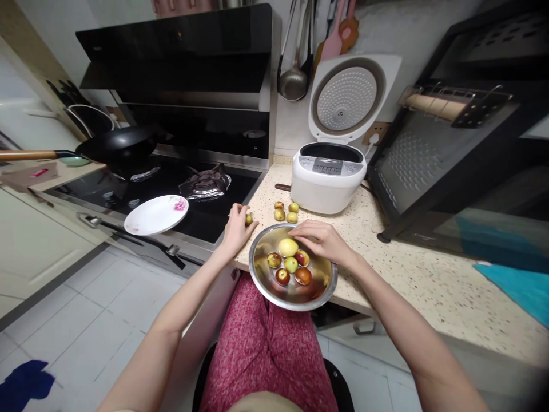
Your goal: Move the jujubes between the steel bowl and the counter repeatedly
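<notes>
A metal bowl (328, 289) at the counter's front edge holds several jujubes, some green-yellow and some reddish brown, apparently in water. A larger yellow jujube (288, 247) lies at the far side inside it. My right hand (321, 239) reaches over the bowl's far right rim, fingers stretched out close above that yellow jujube. To the left of the bowl, my left hand (235, 229) has its fingers and thumb around a yellow-green jujube (249, 219) beside the stove edge. Behind the bowl, a small group of jujubes (280, 214) rests on the counter.
An open white rice cooker (328, 183) stands behind the loose jujubes. On the left, a white floral plate (156, 216) overhangs the gas stove's front edge, and a black wok (122, 143) sits on the far burner. A teal cloth (517, 289) lies on the right counter.
</notes>
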Demonstrator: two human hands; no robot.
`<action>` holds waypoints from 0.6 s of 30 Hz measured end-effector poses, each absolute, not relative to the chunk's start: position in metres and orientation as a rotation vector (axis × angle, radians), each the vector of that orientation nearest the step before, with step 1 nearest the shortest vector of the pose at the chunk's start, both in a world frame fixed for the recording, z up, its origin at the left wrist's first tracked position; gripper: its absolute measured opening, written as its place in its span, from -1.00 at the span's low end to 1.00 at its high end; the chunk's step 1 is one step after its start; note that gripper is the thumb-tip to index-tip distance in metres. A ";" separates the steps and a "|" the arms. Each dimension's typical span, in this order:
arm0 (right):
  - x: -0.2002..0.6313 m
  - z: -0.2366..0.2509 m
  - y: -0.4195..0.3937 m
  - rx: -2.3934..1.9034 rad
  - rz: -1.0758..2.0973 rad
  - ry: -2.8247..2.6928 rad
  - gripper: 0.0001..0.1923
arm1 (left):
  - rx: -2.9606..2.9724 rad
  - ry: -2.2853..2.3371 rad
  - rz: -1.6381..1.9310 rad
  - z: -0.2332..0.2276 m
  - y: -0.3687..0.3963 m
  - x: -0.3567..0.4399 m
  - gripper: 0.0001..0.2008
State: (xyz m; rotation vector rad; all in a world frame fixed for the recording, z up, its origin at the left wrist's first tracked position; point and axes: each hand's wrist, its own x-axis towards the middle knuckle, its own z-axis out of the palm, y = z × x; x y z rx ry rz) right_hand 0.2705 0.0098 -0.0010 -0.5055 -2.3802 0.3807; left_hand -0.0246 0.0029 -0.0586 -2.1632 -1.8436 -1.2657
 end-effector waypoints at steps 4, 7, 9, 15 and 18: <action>0.271 0.000 0.009 -0.487 0.376 -2.381 -0.74 | -2.122 -1.915 -1.214 -0.052 -0.005 -0.028 -0.81; 0.271 0.000 0.009 -0.475 0.371 -2.381 -0.74 | -2.183 -1.812 -1.361 -0.047 -0.008 -0.027 -0.81; 0.271 0.000 0.010 -0.470 0.356 -2.383 -0.74 | -2.215 -1.660 -1.540 -0.043 -0.008 -0.024 -0.79; 0.271 0.001 0.012 -0.464 0.323 -2.391 -0.75 | -2.457 -1.078 -1.990 -0.041 -0.013 -0.018 -0.65; 0.271 0.000 0.012 -0.465 0.313 -2.396 -0.76 | -2.599 -0.856 -1.939 -0.040 -0.016 -0.020 -0.64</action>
